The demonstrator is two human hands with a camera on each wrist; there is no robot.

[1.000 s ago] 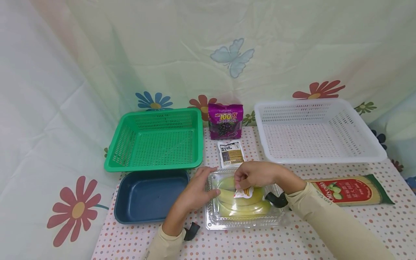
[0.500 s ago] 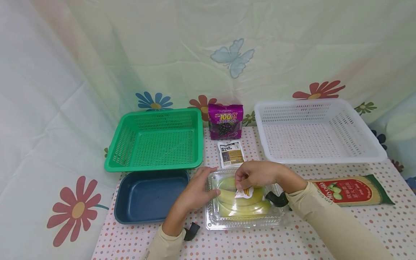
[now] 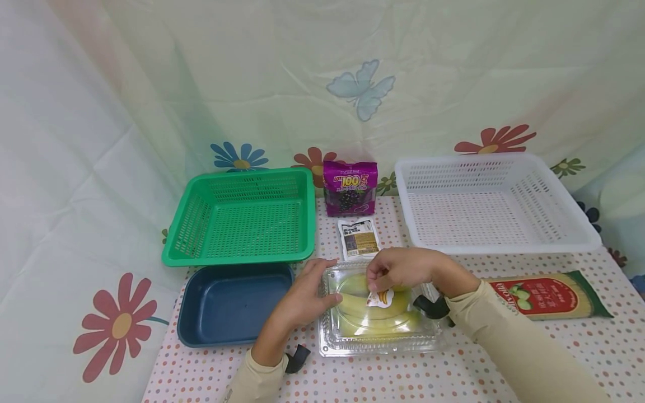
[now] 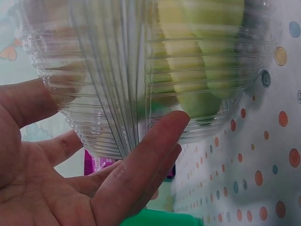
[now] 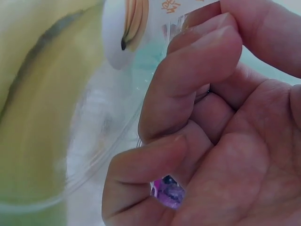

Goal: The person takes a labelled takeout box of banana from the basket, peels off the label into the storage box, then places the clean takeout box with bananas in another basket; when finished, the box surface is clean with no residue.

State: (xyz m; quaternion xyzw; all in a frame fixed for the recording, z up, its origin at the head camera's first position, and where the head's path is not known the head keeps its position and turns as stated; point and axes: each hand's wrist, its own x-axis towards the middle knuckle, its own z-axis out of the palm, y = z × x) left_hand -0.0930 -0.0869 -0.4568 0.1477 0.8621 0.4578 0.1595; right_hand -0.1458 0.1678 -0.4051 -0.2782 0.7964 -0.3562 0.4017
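Head view: one edge of the white banana-printed sticker (image 3: 381, 299) is hidden by the right hand (image 3: 405, 268), by whose curled fingertips it is pinched over the clear ribbed plastic box (image 3: 383, 344) of yellow-green bananas (image 3: 370, 320); the box, cropped in the left wrist view, is touched by the left hand's (image 3: 308, 295) relaxed, parted fingers.
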